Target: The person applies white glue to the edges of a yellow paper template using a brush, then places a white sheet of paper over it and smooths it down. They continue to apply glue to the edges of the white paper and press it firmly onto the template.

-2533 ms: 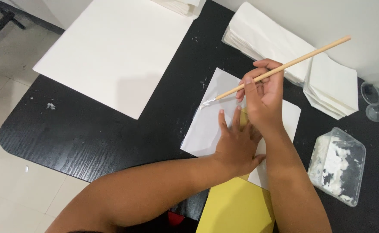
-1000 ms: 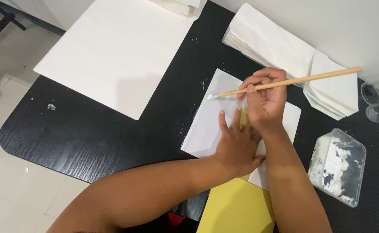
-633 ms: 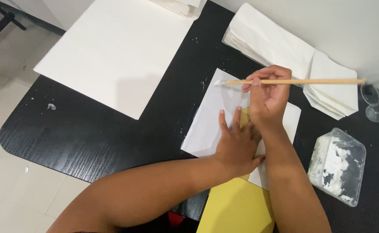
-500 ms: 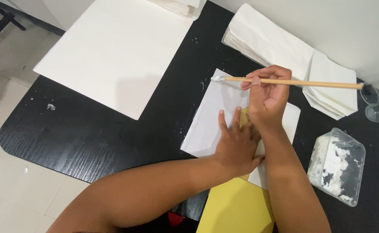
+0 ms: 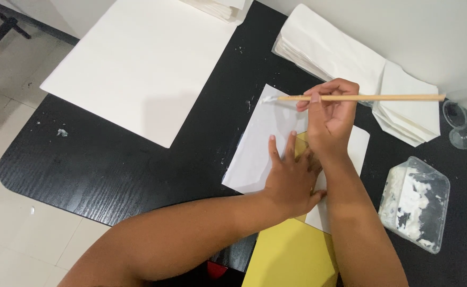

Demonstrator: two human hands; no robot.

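wooden brush handle (image 5: 361,98); matt white paper (image 5: 260,154); black woodgrain table (image 5: 111,159).

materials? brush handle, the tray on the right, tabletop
Brush handle, held in the right hand: looks like bare wood or bamboo, tan and matte. Tray: seems clear thin plastic, see-through with glossy rounded edges, smeared with white paste. Tabletop: black with visible grain lines, probably painted wood or wood-look laminate; cannot tell which.

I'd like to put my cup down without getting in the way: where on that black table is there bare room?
Bare black table lies at the rounded near-left corner, between the large white sheet and the left hand. The right side is crowded: paper stack, glue tray, small clear cup.
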